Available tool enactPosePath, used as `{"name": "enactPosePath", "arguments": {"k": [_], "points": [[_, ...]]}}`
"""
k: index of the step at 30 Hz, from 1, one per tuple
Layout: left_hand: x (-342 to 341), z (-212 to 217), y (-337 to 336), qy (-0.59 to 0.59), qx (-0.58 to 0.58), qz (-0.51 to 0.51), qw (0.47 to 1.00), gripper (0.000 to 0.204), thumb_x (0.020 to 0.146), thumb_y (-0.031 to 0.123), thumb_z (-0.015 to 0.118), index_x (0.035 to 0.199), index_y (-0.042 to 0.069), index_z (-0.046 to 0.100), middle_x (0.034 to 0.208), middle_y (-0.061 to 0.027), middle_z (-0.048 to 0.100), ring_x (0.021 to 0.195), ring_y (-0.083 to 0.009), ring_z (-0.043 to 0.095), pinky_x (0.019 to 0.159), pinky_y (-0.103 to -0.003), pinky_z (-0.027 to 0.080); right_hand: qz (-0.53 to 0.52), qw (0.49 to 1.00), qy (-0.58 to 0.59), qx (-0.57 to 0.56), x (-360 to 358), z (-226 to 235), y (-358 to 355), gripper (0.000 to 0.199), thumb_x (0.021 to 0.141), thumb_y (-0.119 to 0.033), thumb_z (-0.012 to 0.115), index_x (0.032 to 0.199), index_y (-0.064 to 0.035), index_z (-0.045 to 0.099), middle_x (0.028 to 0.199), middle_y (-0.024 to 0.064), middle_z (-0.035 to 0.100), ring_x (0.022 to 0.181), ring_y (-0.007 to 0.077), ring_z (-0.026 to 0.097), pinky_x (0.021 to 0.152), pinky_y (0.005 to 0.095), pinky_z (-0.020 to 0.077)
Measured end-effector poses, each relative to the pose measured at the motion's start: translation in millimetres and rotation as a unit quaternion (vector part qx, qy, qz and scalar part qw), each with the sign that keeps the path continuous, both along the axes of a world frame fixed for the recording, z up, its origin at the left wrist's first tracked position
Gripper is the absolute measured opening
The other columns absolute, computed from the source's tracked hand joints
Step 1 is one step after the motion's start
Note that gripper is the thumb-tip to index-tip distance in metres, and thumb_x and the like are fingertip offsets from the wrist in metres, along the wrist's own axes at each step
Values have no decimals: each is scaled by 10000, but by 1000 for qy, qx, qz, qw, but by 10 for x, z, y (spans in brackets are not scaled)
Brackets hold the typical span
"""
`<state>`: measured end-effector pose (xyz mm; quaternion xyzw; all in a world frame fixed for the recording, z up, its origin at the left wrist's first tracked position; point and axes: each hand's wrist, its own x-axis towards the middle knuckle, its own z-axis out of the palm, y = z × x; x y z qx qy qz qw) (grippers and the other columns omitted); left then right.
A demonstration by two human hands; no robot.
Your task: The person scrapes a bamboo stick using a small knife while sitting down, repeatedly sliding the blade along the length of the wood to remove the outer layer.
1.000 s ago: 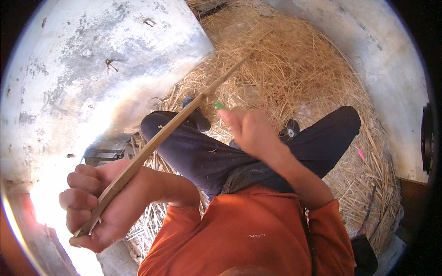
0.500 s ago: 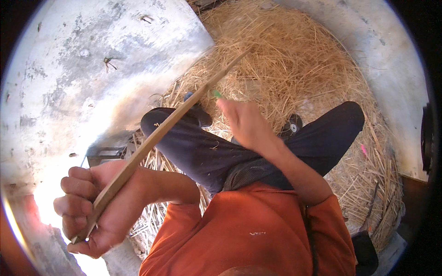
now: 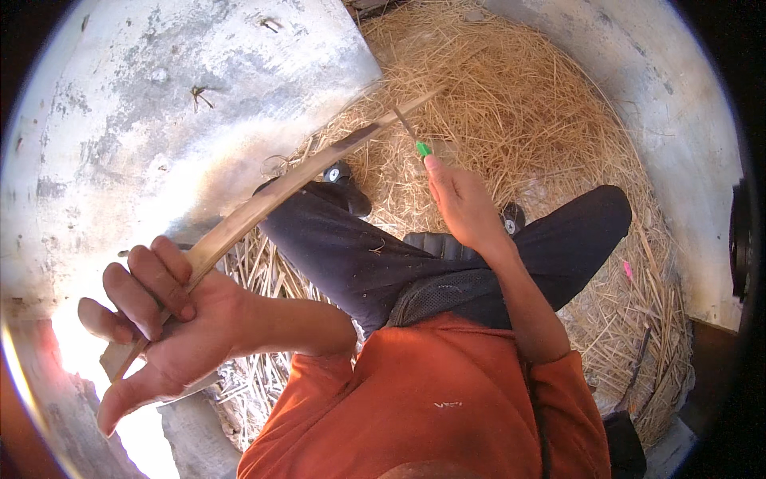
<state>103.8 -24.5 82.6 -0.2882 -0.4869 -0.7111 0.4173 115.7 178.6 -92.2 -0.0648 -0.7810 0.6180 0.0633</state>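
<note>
My left hand (image 3: 159, 327) grips the near end of a long, flat wooden strip (image 3: 295, 180) that runs up and to the right over my dark-trousered knee. My right hand (image 3: 463, 203) holds a small tool with a green handle (image 3: 421, 148), its thin blade touching the strip near the far end. I sit cross-legged in an orange shirt on a bed of straw (image 3: 519, 96).
A pale concrete wall (image 3: 159, 104) curves round on the left and another (image 3: 670, 120) on the right. Dark sandals (image 3: 343, 180) show by my legs. A small pink scrap (image 3: 628, 270) lies in the straw at right.
My left hand has loosened its thumb and shifted on the strip's near end. My right hand has moved up and right along the strip, and the green-handled tool now shows clearly.
</note>
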Motion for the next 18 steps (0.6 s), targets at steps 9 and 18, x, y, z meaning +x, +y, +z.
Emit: {"name": "enactPosePath", "arguments": {"k": [9, 18], "points": [[-160, 39, 8, 123, -9, -46, 991, 538, 932, 571, 299, 952, 118, 588, 644, 5, 330, 455, -95, 250, 403, -256, 254, 71, 996, 32, 31, 270, 619, -208, 456, 947, -361, 433, 787, 39, 580, 617, 241, 552, 593, 397, 584, 534, 442, 427], [172, 57, 159, 97, -66, -98, 988, 403, 946, 377, 322, 706, 104, 496, 564, 25, 305, 470, -90, 278, 488, -256, 233, 120, 980, 160, 26, 492, 1057, -576, 378, 917, -351, 506, 731, -23, 487, 477, 180, 503, 444, 369, 551, 397, 449, 425]]}}
